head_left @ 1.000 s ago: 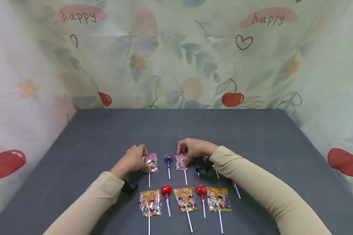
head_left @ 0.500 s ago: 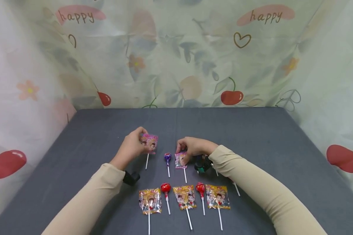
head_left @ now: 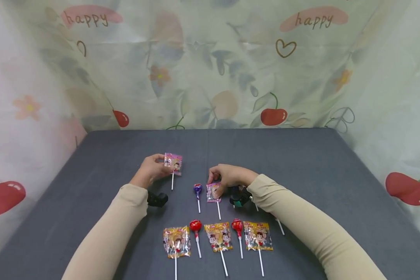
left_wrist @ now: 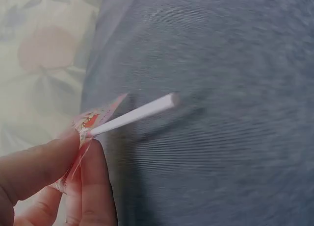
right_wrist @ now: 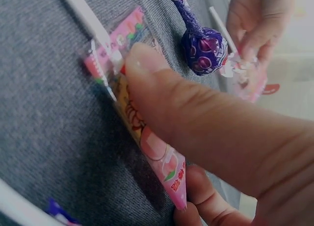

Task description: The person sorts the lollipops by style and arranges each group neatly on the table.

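Note:
My left hand (head_left: 149, 170) pinches a pink-wrapped lollipop (head_left: 175, 162) between thumb and fingers at the far left of the row. In the left wrist view its white stick (left_wrist: 140, 114) points away from the fingers, its shadow on the cloth. My right hand (head_left: 231, 175) grips a second pink-wrapped lollipop (head_left: 210, 195) by its packet, thumb on the face and fingers at the edge, low over the cloth. Between the hands lies a round purple lollipop (head_left: 197, 189), seen closer in the right wrist view. More lollipops are partly hidden under the right wrist.
In the front row lie yellow-wrapped lollipops, left (head_left: 176, 242), middle (head_left: 218, 235) and right (head_left: 258, 235). Two round red lollipops, left (head_left: 195, 225) and right (head_left: 237, 224), lie between them. A printed curtain (head_left: 210, 70) stands behind the dark grey table (head_left: 283, 155).
The left hand has lifted its pink-wrapped lollipop from the row and carried it away from me, lately a little to the left. My right hand keeps its hold, nearly still.

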`<state>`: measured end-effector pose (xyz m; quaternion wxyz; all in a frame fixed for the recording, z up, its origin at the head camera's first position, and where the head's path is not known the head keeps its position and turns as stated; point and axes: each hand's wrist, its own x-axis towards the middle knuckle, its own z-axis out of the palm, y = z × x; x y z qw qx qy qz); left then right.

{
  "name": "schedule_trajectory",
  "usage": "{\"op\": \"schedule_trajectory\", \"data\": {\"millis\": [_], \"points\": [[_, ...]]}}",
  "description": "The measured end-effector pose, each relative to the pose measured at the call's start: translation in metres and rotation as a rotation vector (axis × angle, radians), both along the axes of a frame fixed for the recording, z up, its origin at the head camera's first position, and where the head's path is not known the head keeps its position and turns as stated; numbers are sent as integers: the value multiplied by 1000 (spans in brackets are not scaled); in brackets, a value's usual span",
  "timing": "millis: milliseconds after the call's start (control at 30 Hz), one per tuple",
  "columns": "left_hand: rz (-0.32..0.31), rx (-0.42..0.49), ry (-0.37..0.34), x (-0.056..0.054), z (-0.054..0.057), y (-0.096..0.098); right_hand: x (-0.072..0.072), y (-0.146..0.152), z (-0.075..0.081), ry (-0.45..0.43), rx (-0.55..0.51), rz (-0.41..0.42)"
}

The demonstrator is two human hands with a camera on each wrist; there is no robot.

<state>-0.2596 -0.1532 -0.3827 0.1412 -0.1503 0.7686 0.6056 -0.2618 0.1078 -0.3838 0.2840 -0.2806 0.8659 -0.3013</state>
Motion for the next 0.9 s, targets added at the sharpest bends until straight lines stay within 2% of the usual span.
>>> {"op": "schedule_trajectory", "data": {"millis": [67, 133, 200, 300, 367, 400, 500, 633, 700, 900], "points": [[29, 46, -22, 0, -5, 0, 0, 0, 1, 6, 3, 0], [45, 55, -21, 0, -7, 1, 0, 0, 2, 8, 4, -6], [29, -31, 4, 1, -8, 2, 0, 0, 2, 9, 9, -12], [-15, -222, 46, 3, -8, 2, 1, 0, 3, 7, 14, -19], [-43, -343, 54, 4, -8, 2, 1, -1, 3, 4, 16, -20], [-54, -373, 55, 4, -7, 2, 1, -1, 2, 3, 18, -21], [-99, -413, 33, 6, -4, 1, 2, -2, 2, 0, 24, -27], [-159, -404, -6, 6, 0, 0, 2, -2, 1, 1, 42, -38], [-186, -429, -13, 6, 3, -1, 3, -1, 1, 2, 50, -46], [-240, -634, 48, 8, 8, -3, 1, -3, 1, -12, 51, -49]]}}
